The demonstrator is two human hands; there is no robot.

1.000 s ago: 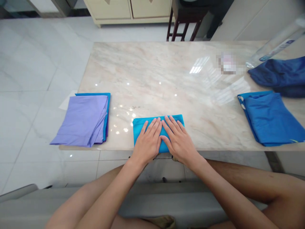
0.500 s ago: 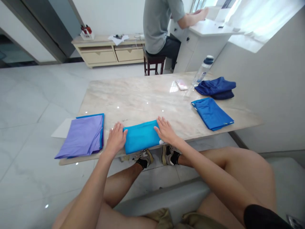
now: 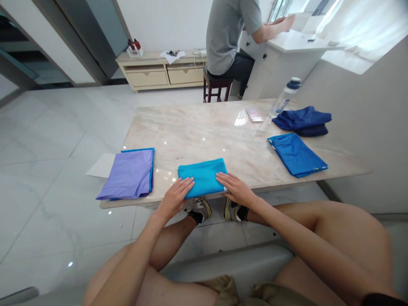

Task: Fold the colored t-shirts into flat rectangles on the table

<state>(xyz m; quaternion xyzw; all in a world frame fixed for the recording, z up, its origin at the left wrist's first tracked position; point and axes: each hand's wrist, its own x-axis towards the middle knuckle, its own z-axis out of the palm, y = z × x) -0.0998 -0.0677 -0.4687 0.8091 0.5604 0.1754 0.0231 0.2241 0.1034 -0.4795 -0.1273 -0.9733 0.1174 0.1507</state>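
Note:
A folded turquoise cloth (image 3: 205, 172) lies at the near edge of the marble-topped table. My left hand (image 3: 176, 196) rests on its near left corner, fingers stretched out flat over the fabric. On the right side of the cloth, my right hand (image 3: 236, 188) lies with straight fingers on top and its palm past the near right corner. Both thumbs are mostly hidden. To the left sits a folded purple cloth (image 3: 129, 172) on top of other blue and dark purple fabric. A folded blue cloth (image 3: 296, 155) is over on the right.
A crumpled navy cloth (image 3: 302, 120) and a clear water bottle (image 3: 284, 98) stand at the table's (image 3: 178, 127) far right. White paper (image 3: 101, 166) sticks out at the left. Beyond, a person in a grey shirt (image 3: 225, 40) sits on a stool beside a low cabinet (image 3: 149, 79).
My hands have slid from the cloth's side edges toward its near corners, with fingers now lying over it. The whole view has shifted, so everything appears farther right.

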